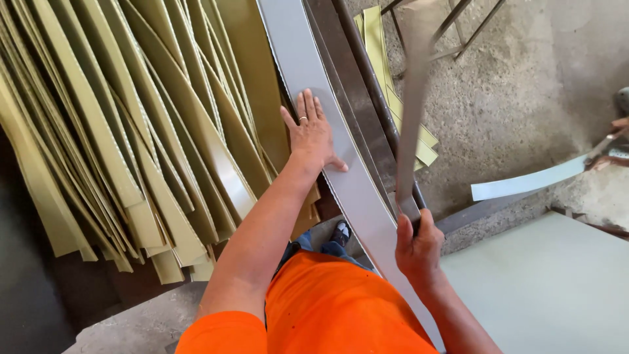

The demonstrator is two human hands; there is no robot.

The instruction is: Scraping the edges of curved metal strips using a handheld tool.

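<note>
Head view. My left hand (pixel 312 136) lies flat, palm down, fingers spread and together with nothing gripped, pressing on a long grey sheet strip (pixel 327 124). Ring visible on one finger. Strip's long axis runs approx 11 to 5 o'clock, from top centre of frame down past my orange shirt (pixel 327 308); far end points to 11-12 o'clock, slightly curved.

My right hand (pixel 418 246) is closed round the lower end of a narrow grey metal strip (pixel 413 111), fist tight on it. That strip stands near upright in frame, long axis approx 12 to 6 o'clock, free end toward 12, blurred.

At 9-10 o'clock of left hand: big fan of olive-yellow strips (pixel 118 131), overlapping, ends pointing 5-6 o'clock. Dark brown rail (pixel 367 85) runs just beside the grey sheet, same axis. More yellow offcuts (pixel 393 98) on concrete floor (pixel 524 98) at 1 o'clock. Pale flat sheet (pixel 544 288) at 4 o'clock of right hand. At 3 o'clock edge, another person's hand (pixel 616 141) at a pale curved strip (pixel 524 182); grip not clear.
</note>
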